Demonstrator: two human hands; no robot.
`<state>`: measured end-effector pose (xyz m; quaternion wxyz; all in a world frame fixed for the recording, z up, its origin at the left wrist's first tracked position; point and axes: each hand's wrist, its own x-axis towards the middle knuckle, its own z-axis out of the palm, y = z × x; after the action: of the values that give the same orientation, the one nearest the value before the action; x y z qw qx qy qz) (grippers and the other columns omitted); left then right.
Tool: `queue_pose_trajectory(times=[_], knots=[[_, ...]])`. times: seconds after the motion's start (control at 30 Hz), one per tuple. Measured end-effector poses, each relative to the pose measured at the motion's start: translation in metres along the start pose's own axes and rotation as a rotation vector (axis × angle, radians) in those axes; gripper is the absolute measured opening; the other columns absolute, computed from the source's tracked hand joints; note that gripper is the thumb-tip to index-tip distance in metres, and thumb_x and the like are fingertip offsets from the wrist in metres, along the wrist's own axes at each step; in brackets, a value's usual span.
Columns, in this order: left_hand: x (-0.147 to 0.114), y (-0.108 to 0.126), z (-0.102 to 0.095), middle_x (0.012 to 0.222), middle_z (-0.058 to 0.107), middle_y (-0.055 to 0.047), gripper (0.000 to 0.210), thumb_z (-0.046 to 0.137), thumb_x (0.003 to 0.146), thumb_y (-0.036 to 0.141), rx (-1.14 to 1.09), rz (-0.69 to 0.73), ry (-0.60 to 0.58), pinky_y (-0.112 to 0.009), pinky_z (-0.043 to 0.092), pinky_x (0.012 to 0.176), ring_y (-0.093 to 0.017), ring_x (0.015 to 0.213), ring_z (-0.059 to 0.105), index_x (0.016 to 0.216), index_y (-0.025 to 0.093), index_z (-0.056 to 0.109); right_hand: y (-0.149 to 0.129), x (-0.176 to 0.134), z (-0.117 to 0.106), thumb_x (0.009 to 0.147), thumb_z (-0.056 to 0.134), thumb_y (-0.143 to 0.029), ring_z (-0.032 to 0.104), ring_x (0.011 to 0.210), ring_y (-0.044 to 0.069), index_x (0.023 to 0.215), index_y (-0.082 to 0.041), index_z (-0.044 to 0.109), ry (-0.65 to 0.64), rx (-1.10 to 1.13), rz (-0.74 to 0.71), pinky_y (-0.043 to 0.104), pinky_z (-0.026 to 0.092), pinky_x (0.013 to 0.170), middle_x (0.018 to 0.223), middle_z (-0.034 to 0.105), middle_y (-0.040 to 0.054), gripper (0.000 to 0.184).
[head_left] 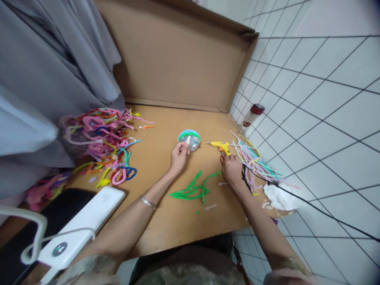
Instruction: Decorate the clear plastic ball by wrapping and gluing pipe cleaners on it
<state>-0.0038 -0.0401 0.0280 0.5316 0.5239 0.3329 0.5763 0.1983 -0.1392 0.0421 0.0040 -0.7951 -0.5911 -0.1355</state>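
My left hand (179,155) is closed at the near edge of a round, clear, dome-like piece (194,143) with a green and light-blue band along its far rim. A narrow pale tip shows over the piece; whether it is a finger or a separate thing I cannot tell. My right hand (232,169) is closed around scissors (221,158), whose reddish handle shows at the fingers. Just beyond that hand lies a yellow glue gun (220,145), its nozzle pointing left. Between my forearms are green pipe cleaners (190,193), bent and partly in short cut pieces.
A tangled heap of coloured pipe cleaners (102,136) is at the left, straight ones (255,160) at the right. A lidded bottle (251,118) stands by the tiled wall, white tissue (280,196) nearer. A white power bank (83,225) lies front left; a cardboard panel (178,55) rises behind.
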Motion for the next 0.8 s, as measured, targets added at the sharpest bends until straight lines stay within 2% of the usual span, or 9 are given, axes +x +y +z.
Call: queue_pose_trajectory(times=[0.1, 0.2, 0.27, 0.4, 0.53, 0.63, 0.73, 0.8], knots=[[-0.001, 0.000, 0.000, 0.056, 0.046, 0.006, 0.034, 0.060, 0.085, 0.049, 0.008, 0.004, 0.001, -0.021, 0.028, 0.049, -0.008, 0.047, 0.034, 0.070, 0.019, 0.052, -0.007, -0.007, -0.002, 0.096, 0.040, -0.016, 0.054, 0.100, 0.030, 0.103, -0.008, 0.071, -0.055, -0.074, -0.045, 0.043, 0.034, 0.087, 0.105, 0.068, 0.0224, 0.033], [-0.002, 0.002, -0.001, 0.057, 0.046, 0.005, 0.032, 0.060, 0.085, 0.047, 0.007, 0.020, 0.003, -0.021, 0.029, 0.050, -0.008, 0.048, 0.035, 0.071, 0.019, 0.053, -0.012, -0.006, -0.006, 0.094, 0.036, -0.007, 0.055, 0.104, 0.032, 0.102, -0.008, 0.071, -0.056, -0.103, -0.042, 0.047, 0.032, 0.094, 0.108, 0.068, 0.0229, 0.037], [-0.002, 0.004, -0.002, 0.056, 0.046, 0.006, 0.031, 0.060, 0.085, 0.045, 0.004, 0.029, -0.001, -0.021, 0.030, 0.050, -0.008, 0.048, 0.035, 0.071, 0.019, 0.053, -0.013, -0.002, -0.009, 0.094, 0.037, -0.010, 0.056, 0.105, 0.032, 0.102, -0.008, 0.071, -0.049, -0.053, -0.022, 0.046, 0.032, 0.095, 0.110, 0.068, 0.0224, 0.035], [-0.002, 0.006, -0.001, 0.056, 0.046, 0.005, 0.032, 0.060, 0.086, 0.045, 0.013, 0.030, -0.003, -0.021, 0.030, 0.051, -0.008, 0.049, 0.035, 0.070, 0.018, 0.052, -0.006, 0.012, -0.013, 0.095, 0.041, -0.022, 0.060, 0.095, 0.027, 0.098, -0.012, 0.068, 0.017, 0.227, 0.142, 0.037, 0.039, 0.082, 0.106, 0.069, 0.0182, 0.029], [-0.002, 0.005, 0.000, 0.056, 0.046, 0.005, 0.033, 0.060, 0.086, 0.046, 0.015, 0.009, -0.005, -0.021, 0.029, 0.050, -0.008, 0.048, 0.034, 0.068, 0.018, 0.052, 0.006, 0.027, -0.007, 0.096, 0.034, -0.027, 0.060, 0.076, 0.022, 0.084, -0.015, 0.062, 0.107, 0.632, 0.295, 0.031, 0.039, 0.069, 0.081, 0.067, 0.0099, 0.033], [-0.001, 0.002, 0.000, 0.055, 0.046, 0.006, 0.034, 0.061, 0.086, 0.046, 0.009, 0.004, 0.004, -0.021, 0.030, 0.050, -0.007, 0.048, 0.034, 0.069, 0.018, 0.052, 0.006, 0.032, -0.002, 0.096, 0.031, -0.032, 0.057, 0.066, 0.019, 0.081, -0.018, 0.057, 0.185, 0.879, 0.375, 0.029, 0.040, 0.065, 0.072, 0.062, 0.0041, 0.033], [-0.001, -0.001, 0.000, 0.055, 0.046, 0.006, 0.036, 0.062, 0.084, 0.048, -0.006, 0.006, 0.003, -0.020, 0.029, 0.050, -0.007, 0.048, 0.036, 0.069, 0.018, 0.053, -0.008, 0.029, -0.001, 0.097, 0.033, -0.033, 0.057, 0.073, 0.020, 0.084, -0.019, 0.056, 0.309, 0.859, 0.289, 0.030, 0.042, 0.070, 0.076, 0.062, 0.0041, 0.031], [0.000, -0.003, 0.000, 0.055, 0.047, 0.005, 0.037, 0.064, 0.083, 0.051, -0.020, 0.003, -0.005, -0.020, 0.028, 0.048, -0.007, 0.047, 0.037, 0.069, 0.018, 0.054, -0.024, 0.024, -0.004, 0.097, 0.034, -0.028, 0.058, 0.085, 0.021, 0.088, -0.018, 0.059, 0.305, 0.713, 0.159, 0.031, 0.043, 0.078, 0.090, 0.065, 0.0083, 0.029]])
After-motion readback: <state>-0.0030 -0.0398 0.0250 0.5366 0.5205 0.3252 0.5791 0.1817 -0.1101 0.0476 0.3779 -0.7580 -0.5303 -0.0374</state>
